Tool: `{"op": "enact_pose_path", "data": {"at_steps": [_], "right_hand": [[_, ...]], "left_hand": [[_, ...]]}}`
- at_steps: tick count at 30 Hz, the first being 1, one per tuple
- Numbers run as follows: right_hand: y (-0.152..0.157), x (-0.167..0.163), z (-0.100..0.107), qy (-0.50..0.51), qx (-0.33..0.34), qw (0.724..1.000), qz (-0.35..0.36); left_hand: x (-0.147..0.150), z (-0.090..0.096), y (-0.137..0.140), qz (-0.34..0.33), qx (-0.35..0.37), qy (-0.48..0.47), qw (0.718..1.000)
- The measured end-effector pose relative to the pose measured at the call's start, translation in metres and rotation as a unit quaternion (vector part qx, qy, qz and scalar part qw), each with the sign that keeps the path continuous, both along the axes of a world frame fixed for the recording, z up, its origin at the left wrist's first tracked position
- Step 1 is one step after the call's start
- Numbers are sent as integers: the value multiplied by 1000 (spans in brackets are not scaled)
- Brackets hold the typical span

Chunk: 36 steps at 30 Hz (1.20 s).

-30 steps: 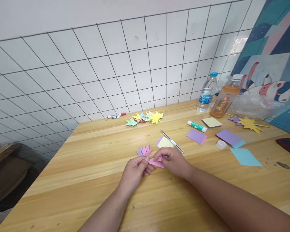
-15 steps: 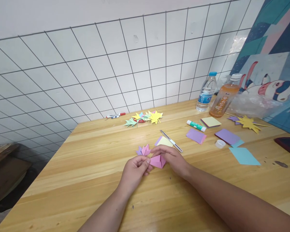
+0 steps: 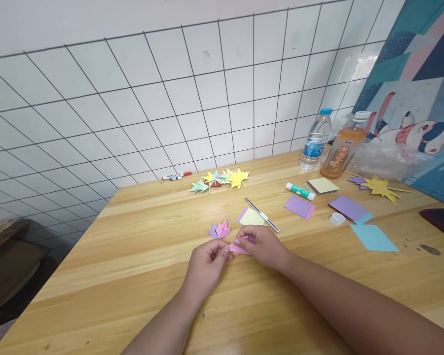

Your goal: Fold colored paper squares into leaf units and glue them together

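Observation:
A small pink folded paper [image 3: 239,249] is pinched between my two hands, just above the wooden table [image 3: 140,276]. My left hand [image 3: 210,259] grips its left end between thumb and fingers. On its right part, the thumb and fingers of my right hand [image 3: 263,246] close over it and hide much of it. Behind my hands lies a folded pink and purple paper piece [image 3: 219,230] with pointed tips. A cutter knife [image 3: 262,215] rests across a yellow paper square [image 3: 250,217], beyond my right hand.
Folded paper leaves [image 3: 222,180] and markers [image 3: 176,176] lie near the tiled wall. To the right are a glue stick [image 3: 300,192], its cap [image 3: 337,219], purple paper [image 3: 299,206], blue paper [image 3: 374,237], a water bottle [image 3: 315,140], an orange drink bottle [image 3: 345,145] and a yellow paper star [image 3: 380,188].
My right hand has shifted from beside the pink paper's upper edge to a pinch on it, covering its right part. My left hand keeps its hold.

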State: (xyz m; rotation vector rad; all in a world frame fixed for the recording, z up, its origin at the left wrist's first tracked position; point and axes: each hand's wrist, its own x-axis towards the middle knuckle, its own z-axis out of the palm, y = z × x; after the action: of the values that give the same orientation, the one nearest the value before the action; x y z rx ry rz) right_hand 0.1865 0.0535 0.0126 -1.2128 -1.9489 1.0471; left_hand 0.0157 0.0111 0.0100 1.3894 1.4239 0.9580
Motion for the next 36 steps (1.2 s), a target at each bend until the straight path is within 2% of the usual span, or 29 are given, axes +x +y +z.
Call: {"op": "enact_pose_path", "data": {"at_steps": [5, 11, 17, 20, 26, 31, 36], "right_hand": [[2, 2, 1, -1, -3, 1000, -10], [2, 2, 0, 3, 4, 1000, -3], [1, 1, 1, -9, -7, 1000, -19], [1, 1, 1, -19, 8, 1000, -17], [-4, 0, 4, -31, 48, 998, 15], [-3, 1, 1, -14, 26, 999, -12], [1, 5, -1, 24, -7, 1000, -6]], "left_hand": [[-3, 9, 2, 34, -44, -81, 995], [0, 6, 3, 17, -46, -43, 998], [0, 5, 3, 15, -49, -63, 997], [0, 4, 3, 12, -40, -39, 998], [2, 1, 0, -41, 40, 24, 998], [-1, -2, 2, -17, 59, 85, 994], [-4, 0, 3, -28, 46, 81, 995]]}}
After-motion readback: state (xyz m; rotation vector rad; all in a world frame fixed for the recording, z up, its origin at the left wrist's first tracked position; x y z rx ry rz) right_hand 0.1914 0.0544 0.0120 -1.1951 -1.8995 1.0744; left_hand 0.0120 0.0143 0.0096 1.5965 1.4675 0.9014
